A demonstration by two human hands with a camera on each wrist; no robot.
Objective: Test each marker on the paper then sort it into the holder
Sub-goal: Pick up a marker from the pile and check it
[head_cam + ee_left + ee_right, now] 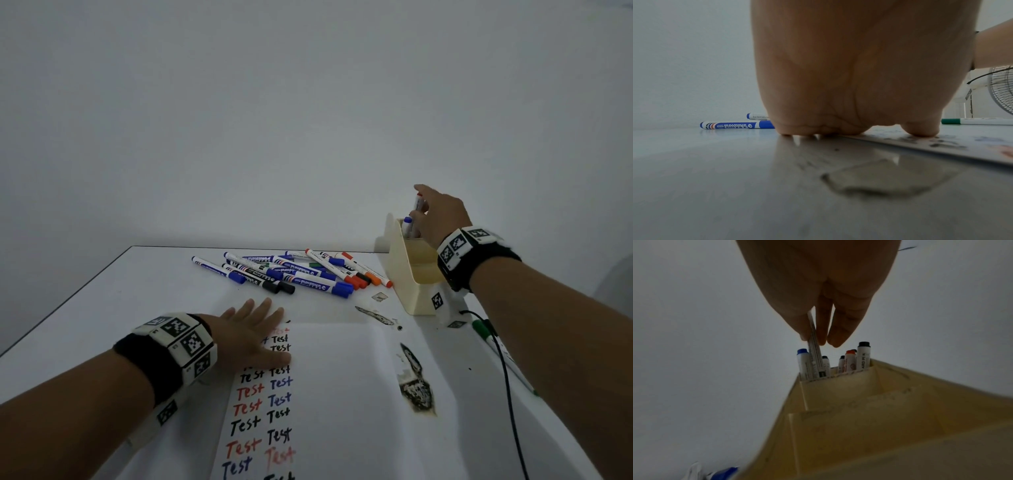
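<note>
Holding a white marker (815, 352) between thumb and fingertips, the right hand (442, 219) keeps it upright with its lower end inside the far compartment of the cream holder (416, 294), among other markers standing there. The left hand (251, 334) lies flat with straight fingers on the paper (342, 394), holding nothing. A pile of markers (291, 272) lies on the table (102, 301) between the paper and the wall.

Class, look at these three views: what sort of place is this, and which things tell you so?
Probably a plain indoor desk or workroom: a white table against a bare wall, loose whiteboard markers, and a standing fan nearby.
</note>
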